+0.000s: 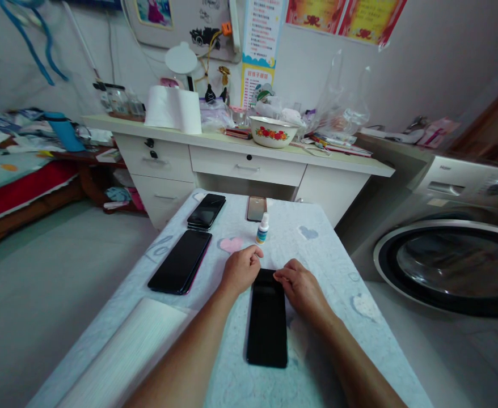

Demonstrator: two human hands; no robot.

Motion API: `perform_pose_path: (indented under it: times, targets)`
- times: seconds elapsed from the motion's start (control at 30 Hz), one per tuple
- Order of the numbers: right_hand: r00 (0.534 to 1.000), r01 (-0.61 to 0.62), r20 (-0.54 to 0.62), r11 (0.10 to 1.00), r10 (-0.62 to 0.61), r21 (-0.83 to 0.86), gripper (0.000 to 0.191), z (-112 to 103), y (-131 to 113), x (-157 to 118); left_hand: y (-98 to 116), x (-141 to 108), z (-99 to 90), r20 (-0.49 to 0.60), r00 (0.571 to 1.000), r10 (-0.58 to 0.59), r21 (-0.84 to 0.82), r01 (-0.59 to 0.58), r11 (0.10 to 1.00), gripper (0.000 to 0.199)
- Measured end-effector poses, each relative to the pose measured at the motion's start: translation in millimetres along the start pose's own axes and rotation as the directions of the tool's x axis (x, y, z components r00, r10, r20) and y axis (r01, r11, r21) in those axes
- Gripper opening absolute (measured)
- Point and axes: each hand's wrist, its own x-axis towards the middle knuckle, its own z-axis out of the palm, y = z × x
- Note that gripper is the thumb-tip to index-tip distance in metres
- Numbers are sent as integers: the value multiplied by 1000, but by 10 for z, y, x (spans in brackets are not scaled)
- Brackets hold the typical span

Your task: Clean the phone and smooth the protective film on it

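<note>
A black smartphone [268,323] lies face up on the cloth-covered table, its dark screen toward me. At its upper left corner is my left hand [241,268], closed with the fingers curled in; whatever they hold, if anything, is hidden. My right hand [300,287] has its thumb and fingertips pinched together over the phone's upper right corner. I cannot make out what is between them. Just beyond my hands stands a small spray bottle [262,229] with a white cap and a blue and yellow label.
Left of my hands lie a large dark phone [181,262] and a stack of phones [207,211]. A brownish phone or case [256,208] lies at the far edge. A white ribbed sheet [125,351] is under my left forearm. Behind are a desk [159,153] and a washing machine [457,226].
</note>
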Motion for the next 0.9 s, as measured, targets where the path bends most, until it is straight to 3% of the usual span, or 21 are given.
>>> perform_pose_path:
  times: [0.17,0.4,0.73,0.9]
  targets:
    - [1000,28,-7,999,-28,18,22,26,4,-41,34,4,-17,10,1000,-4,2,4,1000,23]
    - [988,128,69,987,-135,98,23,21,-101,-108,21,13,-3,1,1000,-10,-7,10,1000,23]
    - [996,-7,-91,1000,5,-26,23,154,-31,44,38,6,-10,-18,1000,-22,16,22,1000,24]
    - [996,65,-54,998,-65,-16,23,167,-103,51,34,10,-16,-21,1000,-17,14,17,1000,25]
